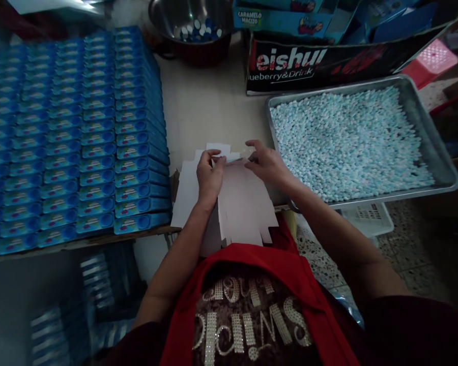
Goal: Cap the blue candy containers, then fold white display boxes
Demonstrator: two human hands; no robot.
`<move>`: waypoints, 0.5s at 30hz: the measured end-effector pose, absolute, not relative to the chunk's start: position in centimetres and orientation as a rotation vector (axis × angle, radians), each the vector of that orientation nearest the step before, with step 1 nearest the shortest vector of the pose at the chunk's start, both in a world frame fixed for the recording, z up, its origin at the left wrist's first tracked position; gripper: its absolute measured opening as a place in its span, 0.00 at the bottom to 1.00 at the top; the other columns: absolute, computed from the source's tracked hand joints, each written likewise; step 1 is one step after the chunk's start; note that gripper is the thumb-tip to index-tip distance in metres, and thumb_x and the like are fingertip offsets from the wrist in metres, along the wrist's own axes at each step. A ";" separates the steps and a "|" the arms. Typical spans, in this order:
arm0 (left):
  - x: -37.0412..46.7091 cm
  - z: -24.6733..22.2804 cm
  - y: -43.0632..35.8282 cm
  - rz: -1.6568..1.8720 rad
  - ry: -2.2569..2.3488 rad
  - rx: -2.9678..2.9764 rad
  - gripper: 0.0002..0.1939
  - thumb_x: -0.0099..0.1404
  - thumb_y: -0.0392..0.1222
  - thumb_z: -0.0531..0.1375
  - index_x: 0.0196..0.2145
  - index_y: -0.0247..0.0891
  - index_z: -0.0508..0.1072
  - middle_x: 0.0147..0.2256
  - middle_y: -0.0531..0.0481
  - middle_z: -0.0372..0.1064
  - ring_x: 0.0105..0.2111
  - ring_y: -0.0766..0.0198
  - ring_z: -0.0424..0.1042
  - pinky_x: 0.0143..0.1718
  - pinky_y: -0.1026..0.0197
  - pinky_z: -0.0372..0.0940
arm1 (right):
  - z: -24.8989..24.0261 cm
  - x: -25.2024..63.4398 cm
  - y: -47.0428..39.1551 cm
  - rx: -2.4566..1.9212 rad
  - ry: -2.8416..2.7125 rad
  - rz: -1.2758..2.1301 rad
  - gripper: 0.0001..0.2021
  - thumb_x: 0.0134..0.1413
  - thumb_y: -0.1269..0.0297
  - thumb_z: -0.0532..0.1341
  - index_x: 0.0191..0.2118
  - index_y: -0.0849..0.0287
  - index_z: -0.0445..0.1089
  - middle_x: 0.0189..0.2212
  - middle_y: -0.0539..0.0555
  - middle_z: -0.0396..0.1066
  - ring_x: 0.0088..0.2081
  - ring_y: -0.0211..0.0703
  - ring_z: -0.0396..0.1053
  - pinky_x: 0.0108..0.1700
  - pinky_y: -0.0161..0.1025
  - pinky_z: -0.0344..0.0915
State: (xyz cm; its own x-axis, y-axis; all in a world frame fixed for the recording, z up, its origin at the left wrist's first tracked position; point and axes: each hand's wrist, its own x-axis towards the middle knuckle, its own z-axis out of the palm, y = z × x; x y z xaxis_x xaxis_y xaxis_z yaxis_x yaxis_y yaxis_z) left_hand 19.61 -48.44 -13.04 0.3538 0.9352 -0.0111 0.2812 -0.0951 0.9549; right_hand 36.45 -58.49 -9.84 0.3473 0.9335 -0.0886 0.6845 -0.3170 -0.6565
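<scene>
Flat white cardboard box blanks (244,203) lie stacked in front of me, their tabbed edges overlapping and reaching toward my apron. Over the far left part of the stack, my left hand (209,178) is closed in a pinch, thumb against fingers. My right hand (267,163) is at the far right edge, fingers curled and closed toward the thumb. A small pale, partly see-through piece (234,157) shows between the two hands; it is too dim and small to name. What exactly each hand's fingertips grip is hidden.
Rows of blue printed boxes (132,152) fill the table's left. A metal tray (438,152) of pale blue and white candies stands right. Behind are a metal bowl (162,20) with blue and white pieces and a black carton (290,66) holding blue boxes.
</scene>
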 end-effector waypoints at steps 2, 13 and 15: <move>19.6 -13.0 -48.2 0.752 1.151 1.602 0.07 0.64 0.40 0.64 0.41 0.41 0.76 0.40 0.50 0.76 0.44 0.58 0.74 0.53 0.56 0.67 | -10.1 37.4 -58.3 -2.012 -1.385 0.729 0.28 0.56 0.66 0.63 0.63 0.62 0.68 0.35 0.53 0.75 0.38 0.47 0.71 0.43 0.42 0.63; 18.8 -12.3 -45.5 0.407 0.952 1.944 0.09 0.60 0.38 0.66 0.39 0.43 0.84 0.43 0.44 0.84 0.46 0.49 0.80 0.55 0.46 0.71 | -8.8 38.7 -55.7 -2.027 -1.587 0.863 0.19 0.64 0.60 0.62 0.57 0.60 0.78 0.33 0.53 0.75 0.37 0.44 0.71 0.40 0.39 0.62; 19.2 -12.3 -44.4 0.327 0.885 2.052 0.06 0.56 0.38 0.69 0.34 0.44 0.84 0.37 0.45 0.83 0.41 0.47 0.80 0.53 0.44 0.72 | -7.8 38.1 -54.0 -2.198 -1.848 0.766 0.16 0.64 0.58 0.65 0.52 0.58 0.82 0.37 0.56 0.79 0.42 0.48 0.74 0.43 0.41 0.63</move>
State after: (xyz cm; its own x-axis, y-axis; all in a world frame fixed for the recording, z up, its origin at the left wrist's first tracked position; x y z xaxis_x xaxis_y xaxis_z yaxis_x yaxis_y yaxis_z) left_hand 19.17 -44.37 -12.28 0.7148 0.6938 -0.0875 0.4699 -0.3838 0.7949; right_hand 38.05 -53.98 -7.84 0.1001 0.9567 -0.2734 0.8697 -0.2176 -0.4430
